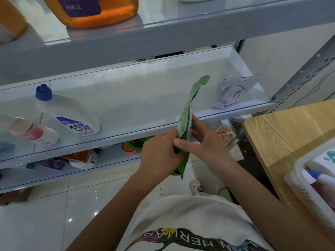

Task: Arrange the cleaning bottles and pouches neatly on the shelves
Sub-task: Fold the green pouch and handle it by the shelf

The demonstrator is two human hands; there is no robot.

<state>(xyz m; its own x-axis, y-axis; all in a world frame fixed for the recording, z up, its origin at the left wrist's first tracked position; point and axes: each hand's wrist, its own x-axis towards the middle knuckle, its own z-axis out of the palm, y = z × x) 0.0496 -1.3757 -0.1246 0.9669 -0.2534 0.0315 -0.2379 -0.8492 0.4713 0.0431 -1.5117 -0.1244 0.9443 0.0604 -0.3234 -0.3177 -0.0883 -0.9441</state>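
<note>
**Holding a limp green pouch short of the shelf**

The green pouch stands on edge in mid-air, held low down. The left hand curls round its bottom. The right hand pinches it just above, thumb across the front and fingers flat behind. Above the grip the pouch rises unsupported toward the middle shelf, its tip curled. Beyond the grip to the right a pale pouch stands propped, and well to the left sits a white bottle. The likely risk is the floppy top: once set down and let go, the pouch may slump flat. It could also tip against the pale pouch and knock it over.
</note>
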